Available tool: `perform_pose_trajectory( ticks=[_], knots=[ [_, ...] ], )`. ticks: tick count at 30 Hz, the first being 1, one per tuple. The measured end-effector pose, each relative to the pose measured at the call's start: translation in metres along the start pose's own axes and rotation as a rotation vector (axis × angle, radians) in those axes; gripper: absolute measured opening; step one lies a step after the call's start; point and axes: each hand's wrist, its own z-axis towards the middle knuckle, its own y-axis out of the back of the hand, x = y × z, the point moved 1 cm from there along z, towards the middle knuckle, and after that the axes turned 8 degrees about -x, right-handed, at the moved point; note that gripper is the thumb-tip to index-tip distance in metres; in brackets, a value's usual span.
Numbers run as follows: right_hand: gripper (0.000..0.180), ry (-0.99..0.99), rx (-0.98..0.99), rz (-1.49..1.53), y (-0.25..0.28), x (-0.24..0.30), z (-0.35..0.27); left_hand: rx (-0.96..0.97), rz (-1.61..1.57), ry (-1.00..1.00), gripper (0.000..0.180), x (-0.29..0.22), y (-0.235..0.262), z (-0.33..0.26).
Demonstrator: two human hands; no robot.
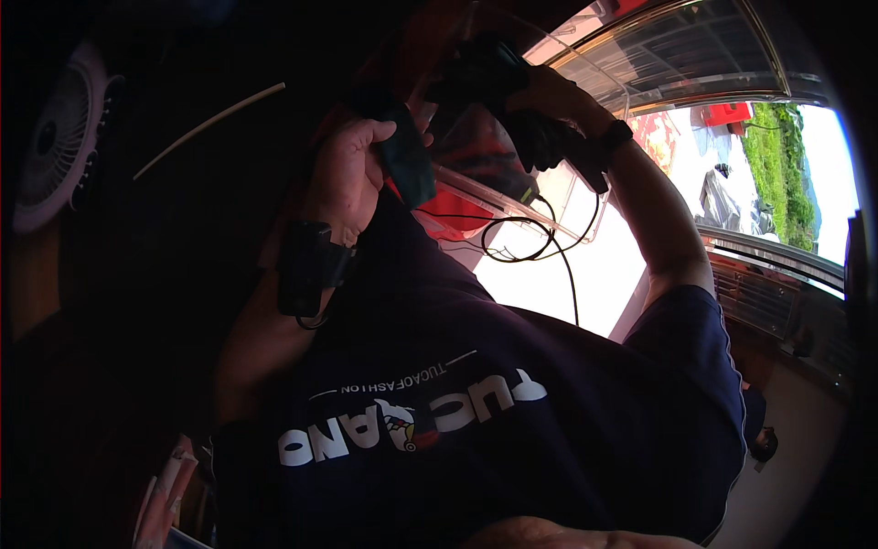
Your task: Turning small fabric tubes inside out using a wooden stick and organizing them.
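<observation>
My left hand [349, 174], at the centre left, is closed on a dark green, flat, soft-looking piece [408, 166], its thumb along the top edge. A black boxy device [305, 270] is strapped to that wrist. Farther right, my right hand [551, 97] reaches over a clear plastic bin [512, 207] and touches a dark bundle [485, 71]; shadow hides its fingertips. Just below this hand hang black, finger-like pieces [541, 145], perhaps gloves. Dark and red items lie in the bin, too dim to name.
Black cable [518, 220] loops beside the bin over a bright white surface [540, 284]. A round fan [57, 137] stands at far left, near a thin pale strip [208, 128]. To the right is a window frame [773, 261]; a person [761, 430] is at the lower right.
</observation>
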Motion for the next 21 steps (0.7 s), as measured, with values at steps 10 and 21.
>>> perform_pose_trajectory(
  ticks=[10, 21],
  knots=[
    [0.048, 0.115, -0.260, -0.284, 0.027, 0.099, -0.033, 0.127, -0.104, -0.065, 0.041, 0.027, -0.035, 0.041],
    [0.053, 0.447, -0.627, -0.966, -0.075, 0.128, -0.054, 0.239, -0.008, -0.313, 0.053, 0.020, -0.044, 0.025]
  ],
)
